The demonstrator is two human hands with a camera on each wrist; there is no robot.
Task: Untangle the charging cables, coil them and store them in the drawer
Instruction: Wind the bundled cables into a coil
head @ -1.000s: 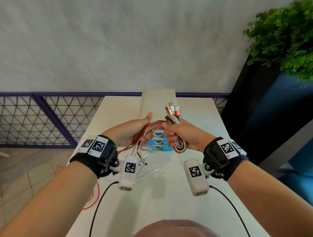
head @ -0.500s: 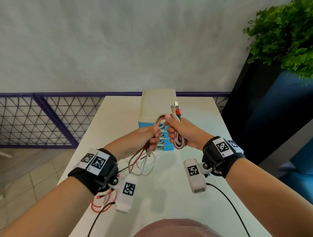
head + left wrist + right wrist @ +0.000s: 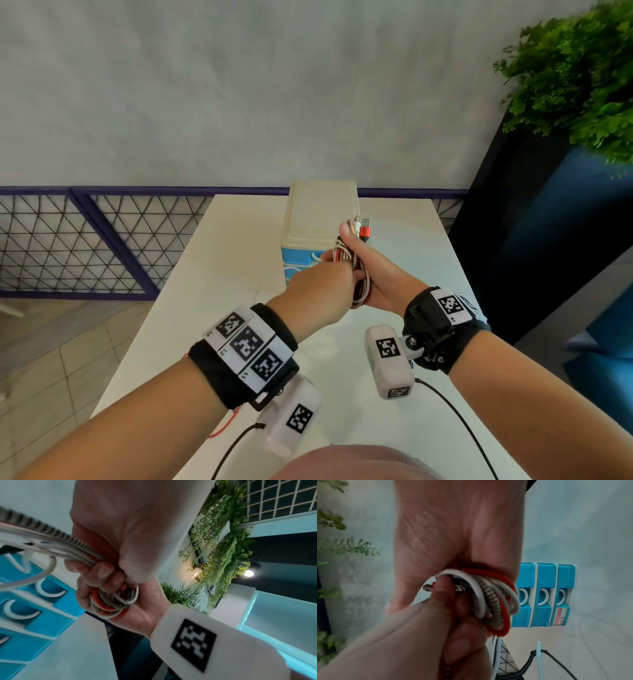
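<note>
Currently mid-coil: right hand (image 3: pixel 368 274) gripping coil (image 3: pixel 359 284) upright, plugs up, just before drawers (image 3: pixel 298 255). Left hand (image 3: pixel 318 291) touching it, fingers curled round loose strands (image 3: pixel 51 547). Drawers shut, just beyond both hands.

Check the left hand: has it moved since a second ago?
Yes. The left hand has crossed rightward past the drawer unit to meet the right hand at the cable coil.
</note>
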